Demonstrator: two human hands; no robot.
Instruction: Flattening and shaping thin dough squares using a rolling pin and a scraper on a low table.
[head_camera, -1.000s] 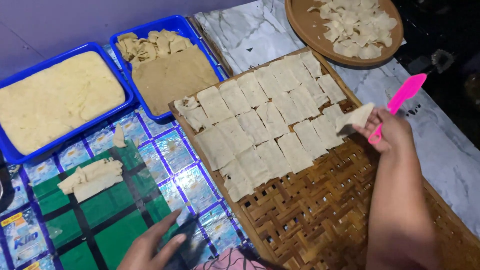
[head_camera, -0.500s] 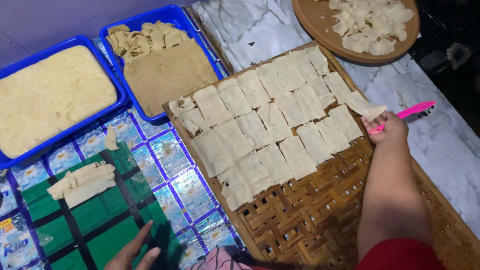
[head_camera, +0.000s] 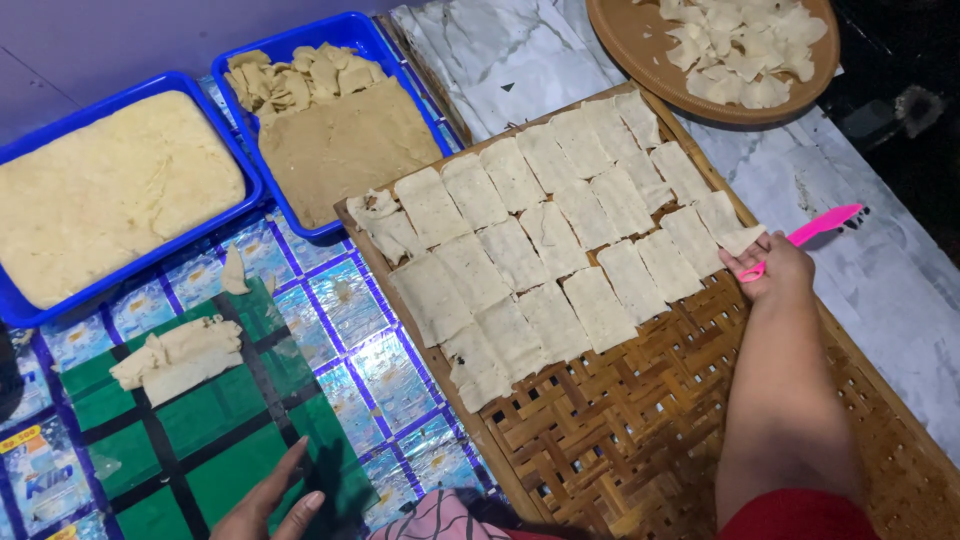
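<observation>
Right hand (head_camera: 775, 272) reaches over the woven bamboo tray (head_camera: 640, 450), its grip pinched on a pink plastic spatula (head_camera: 815, 232) and touching a thin pale dough sheet (head_camera: 738, 238) at the tray's far edge. Rows of similar rectangular sheets (head_camera: 540, 240) lie just left of that grip. Left hand (head_camera: 275, 500) rests flat, fingers spread, holding nothing, on a patterned foil mat (head_camera: 340, 300). Two blue tubs (head_camera: 330, 40) of dough stand beyond it; a round brown plate (head_camera: 620, 40) of scraps lies beyond the right hand.

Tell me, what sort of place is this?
Probably a home food-making spot on the floor: thin dough sheets laid on a woven bamboo tray, blue tubs of dough, a patchwork plastic mat.
</observation>
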